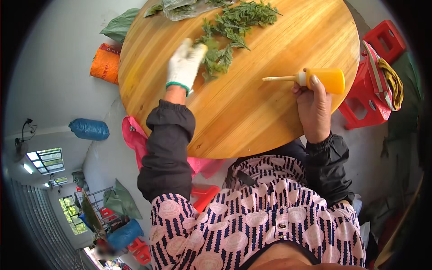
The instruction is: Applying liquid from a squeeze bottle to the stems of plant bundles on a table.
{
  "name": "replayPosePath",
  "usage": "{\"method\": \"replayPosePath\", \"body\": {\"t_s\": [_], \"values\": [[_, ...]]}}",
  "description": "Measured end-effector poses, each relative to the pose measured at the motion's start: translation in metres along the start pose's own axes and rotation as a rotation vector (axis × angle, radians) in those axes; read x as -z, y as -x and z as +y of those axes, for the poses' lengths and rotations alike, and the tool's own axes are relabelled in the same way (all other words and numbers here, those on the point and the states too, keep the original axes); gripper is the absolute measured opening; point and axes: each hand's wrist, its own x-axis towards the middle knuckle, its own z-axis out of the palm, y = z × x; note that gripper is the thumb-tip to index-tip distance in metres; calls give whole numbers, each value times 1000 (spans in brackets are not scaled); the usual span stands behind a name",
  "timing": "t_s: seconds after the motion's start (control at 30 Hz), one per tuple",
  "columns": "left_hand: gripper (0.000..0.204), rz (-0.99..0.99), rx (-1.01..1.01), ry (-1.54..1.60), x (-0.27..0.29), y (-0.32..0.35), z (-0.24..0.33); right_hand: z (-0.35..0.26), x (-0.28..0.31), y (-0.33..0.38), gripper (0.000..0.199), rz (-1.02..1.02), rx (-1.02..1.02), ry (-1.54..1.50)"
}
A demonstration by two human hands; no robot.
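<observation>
My left hand (185, 65), in a white knitted glove with a green cuff, is over the left part of the round wooden table (261, 117). Its fingers look spread, with the thumb side at the edge of several green feathery leaf sprigs (234, 27). The foliage beside the glove is blurred, and I see no sprig clearly gripped. My bare right hand (313, 105) holds a yellow squeeze bottle (330, 81) sideways above the table's right edge. Its long pale nozzle (279, 78) points left, and my thumb lies on the bottle near its neck.
A clear plastic bag (180, 10) with greenery lies at the table's far edge. Red stools (364, 96) stand on the right, one carrying a striped bag (380, 76). Left of the table are an orange sack (105, 64), a green sack (120, 24) and a blue bundle (89, 129).
</observation>
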Motion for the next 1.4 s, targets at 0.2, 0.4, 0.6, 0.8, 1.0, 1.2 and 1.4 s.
{"method": "replayPosePath", "body": {"t_s": [0.2,0.4,0.6,0.8,1.0,1.2,1.4], "values": [[47,287,127,39,26,41,13,-1,0,0,21,3,17,-11],[46,61,-165,-585,-9,90,-6,0,-1,-1,20,-45,27,-21],[42,51,196,-240,-19,142,28,1,3,-2,21,-17,6,-17],[52,65,-218,-391,-19,156,34,2,3,-5,23,-29,52,-29],[62,-84,-207,-739,-41,174,42,3,5,-3,25,-34,28,-38],[56,181,211,-510,-58,191,73,4,7,-4,26,-46,23,-39],[51,323,-143,-581,-26,197,62,3,6,-4,25,-37,22,-39]]}}
